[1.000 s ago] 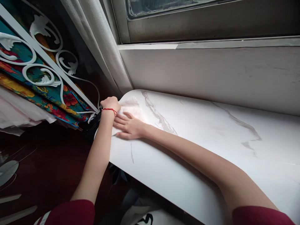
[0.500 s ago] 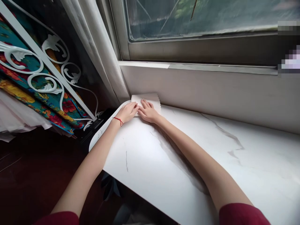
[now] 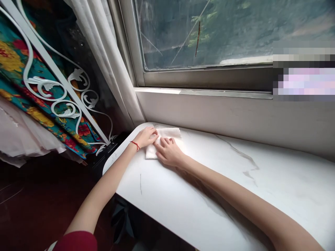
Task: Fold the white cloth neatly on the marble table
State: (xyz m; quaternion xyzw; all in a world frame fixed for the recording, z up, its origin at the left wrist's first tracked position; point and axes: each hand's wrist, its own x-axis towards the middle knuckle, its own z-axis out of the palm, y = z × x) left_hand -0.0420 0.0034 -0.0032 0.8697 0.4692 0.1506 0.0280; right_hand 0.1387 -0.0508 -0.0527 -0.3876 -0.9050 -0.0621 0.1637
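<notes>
A folded white cloth (image 3: 169,133) lies on the far left part of a white marble-patterned table (image 3: 178,195). My left hand (image 3: 147,136), with a red string bracelet at its wrist, is at the cloth's left edge. Its fingers and thumb are curled together over that edge. On the cloth's lower right part rests my right hand (image 3: 170,152), palm down, its fingers spread and slightly bent. Part of the cloth is hidden beneath both hands.
Behind the table rise a pale wall (image 3: 209,113) and a window (image 3: 222,38). A grey-white curtain (image 3: 110,66) hangs at the back left corner. White scrolled metalwork (image 3: 48,89) with floral fabric (image 3: 39,115) stands left of the table.
The cloth has come away from the wall toward me, with both hands on it. My right hand has shifted to its lower right part. The camera view has tilted upward.
</notes>
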